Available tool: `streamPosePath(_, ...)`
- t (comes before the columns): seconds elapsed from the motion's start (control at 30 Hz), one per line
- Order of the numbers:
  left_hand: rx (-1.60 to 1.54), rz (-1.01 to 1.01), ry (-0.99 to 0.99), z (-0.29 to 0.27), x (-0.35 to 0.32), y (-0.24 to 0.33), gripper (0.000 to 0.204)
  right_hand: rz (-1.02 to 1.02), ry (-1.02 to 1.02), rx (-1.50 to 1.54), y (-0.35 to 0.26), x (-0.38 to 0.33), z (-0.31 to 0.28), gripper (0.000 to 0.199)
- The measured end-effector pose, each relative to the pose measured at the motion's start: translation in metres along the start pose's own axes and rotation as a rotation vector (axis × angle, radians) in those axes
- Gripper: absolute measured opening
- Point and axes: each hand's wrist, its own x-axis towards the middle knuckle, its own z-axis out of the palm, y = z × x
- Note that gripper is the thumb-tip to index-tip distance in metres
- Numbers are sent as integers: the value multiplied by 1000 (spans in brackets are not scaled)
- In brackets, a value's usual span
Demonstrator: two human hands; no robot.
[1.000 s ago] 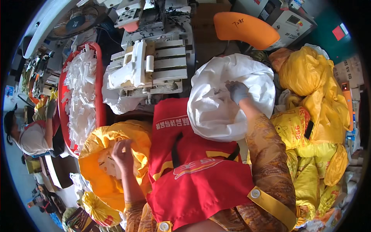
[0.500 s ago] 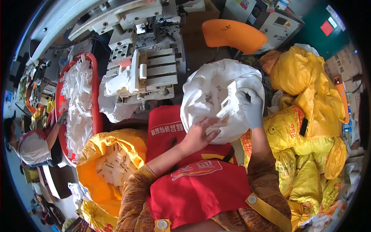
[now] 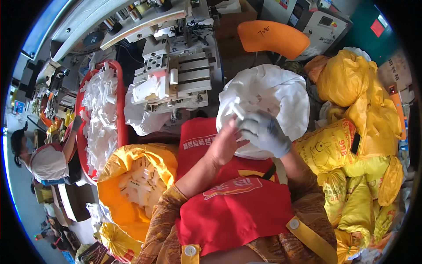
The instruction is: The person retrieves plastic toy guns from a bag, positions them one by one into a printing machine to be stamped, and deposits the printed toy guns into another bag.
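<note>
Piece [image 3: 238, 110], white, one: held up at the grey-gloved fingertips of the right hand [image 3: 265, 133], over the left part of one white sack [image 3: 294, 99]. Left hand [image 3: 223, 143], bare, meets the glove at the piece; blur and overlapping fingers, so cannot tell whether it grips too or only touches. White sack's mouth open, inside too obscured to count.

Person's left: one open yellow sack [image 3: 107, 193], white parts heaped inside, too overlapped to count. Beyond, one red tub [image 3: 121, 108] piled with white bits, likewise past counting. One co-worker [image 3: 49, 163] beside it, a gloved hand near its edge.

Ahead: one machine bed [image 3: 193, 74], four pale slats showing; one orange chair back [image 3: 274, 39]. Right: several filled yellow bags [image 3: 356, 193], piled together.
</note>
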Motion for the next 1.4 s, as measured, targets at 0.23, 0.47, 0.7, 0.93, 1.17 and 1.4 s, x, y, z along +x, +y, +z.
streamPosePath(0.23,-186,120,126,-21,2,0,29,63,101,139,-18,-21,-7,40)
streamPosePath(0.47,-285,358,204,-10,-13,10,23,314,76,-22,-33,-24,18,54)
streamPosePath(0.7,406,714,278,-18,-47,84,23,195,254,114,-16,26,18,51)
streamPosePath(0.93,1744,1159,864,-76,-15,210,16,415,334,625,18,87,25,41)
streamPosePath(1.17,1538,1244,1173,-89,-70,247,27,208,288,493,18,158,53,35)
streamPosePath(1.4,1160,1095,1425,-144,-225,176,23,-124,-112,-164,-1,198,89,34)
